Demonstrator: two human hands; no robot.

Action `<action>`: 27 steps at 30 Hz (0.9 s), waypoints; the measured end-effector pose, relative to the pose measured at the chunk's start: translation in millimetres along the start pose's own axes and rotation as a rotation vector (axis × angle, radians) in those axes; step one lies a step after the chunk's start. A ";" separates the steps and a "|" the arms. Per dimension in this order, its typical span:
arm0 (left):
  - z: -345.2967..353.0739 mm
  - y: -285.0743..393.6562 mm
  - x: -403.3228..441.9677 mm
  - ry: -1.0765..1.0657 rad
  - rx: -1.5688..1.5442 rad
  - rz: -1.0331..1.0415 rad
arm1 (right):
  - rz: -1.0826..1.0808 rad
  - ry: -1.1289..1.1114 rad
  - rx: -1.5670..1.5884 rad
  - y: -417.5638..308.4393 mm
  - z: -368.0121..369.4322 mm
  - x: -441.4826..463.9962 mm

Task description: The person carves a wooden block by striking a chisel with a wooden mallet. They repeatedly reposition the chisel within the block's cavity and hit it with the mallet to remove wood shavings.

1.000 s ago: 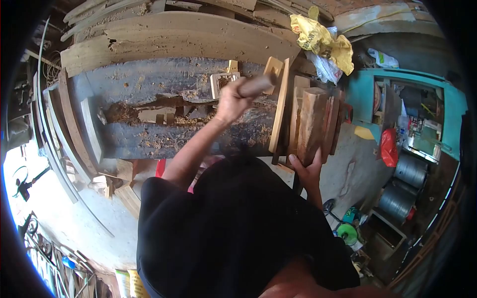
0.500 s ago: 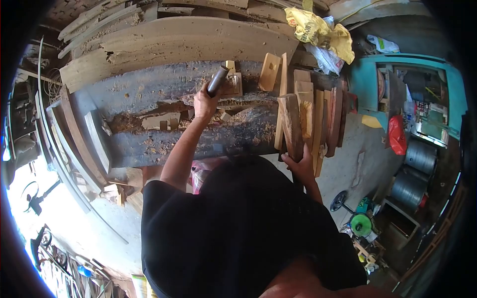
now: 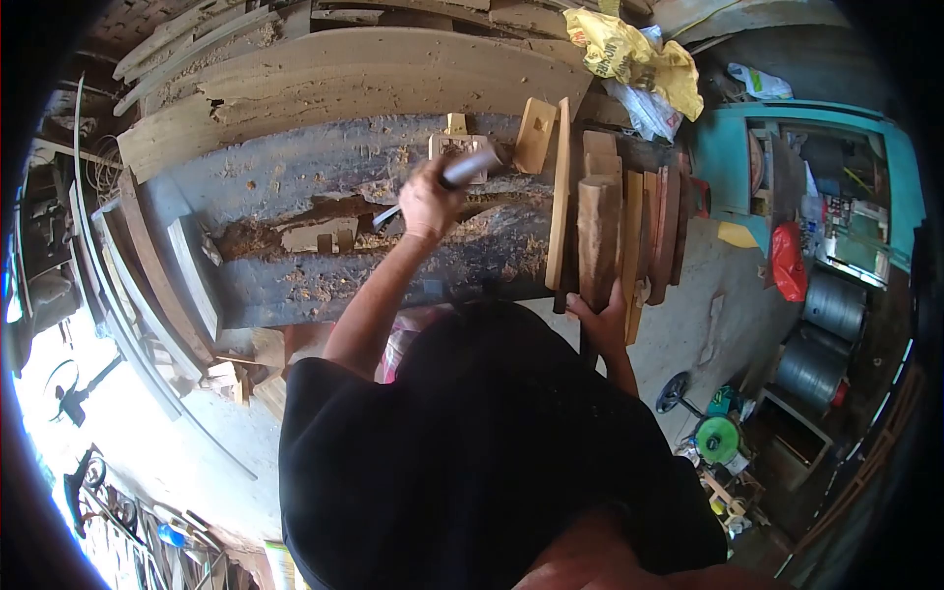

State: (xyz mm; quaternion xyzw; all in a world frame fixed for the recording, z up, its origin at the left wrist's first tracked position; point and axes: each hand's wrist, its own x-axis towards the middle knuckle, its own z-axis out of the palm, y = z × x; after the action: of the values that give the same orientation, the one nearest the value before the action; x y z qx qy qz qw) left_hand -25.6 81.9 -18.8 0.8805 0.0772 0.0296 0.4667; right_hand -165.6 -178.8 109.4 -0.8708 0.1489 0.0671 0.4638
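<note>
My left hand point(image 3: 431, 202) is closed around a chisel point(image 3: 474, 167) with a thick, shiny cylindrical handle. Its thin blade pokes out on the other side of the fist, pointing down-left over the bench. Just behind that hand lies a small pale wooden piece point(image 3: 447, 146) with cut recesses, partly covered by the handle. My right hand point(image 3: 602, 320) grips the near end of a thick, rough brown wooden block point(image 3: 597, 236), which lies lengthwise over other boards on the right of the bench. Under the palm, the block's lower end is hidden.
The dark, worn workbench point(image 3: 324, 290) has a ragged split full of shavings. A mortised wood piece point(image 3: 534, 136) and a long narrow strip point(image 3: 560, 197) lie right of centre. A yellow bag point(image 3: 629, 54) hangs behind, and a teal cabinet point(image 3: 723, 162) stands at right.
My left hand has moved right and slightly nearer with the chisel, which has swung so its handle points right. The wooden block in my right hand has shifted right and straightened.
</note>
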 end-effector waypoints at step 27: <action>27.7 64.9 -15.8 -0.592 -0.356 0.801 | 0.220 0.031 0.052 28.9 -13.2 -33.8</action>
State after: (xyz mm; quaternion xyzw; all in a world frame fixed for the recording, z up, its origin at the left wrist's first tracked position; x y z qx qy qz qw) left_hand -30.7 20.8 19.6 0.7188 -0.4066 -0.0319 0.5630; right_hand -207.1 -198.2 102.7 -0.8377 0.2525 0.1001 0.4739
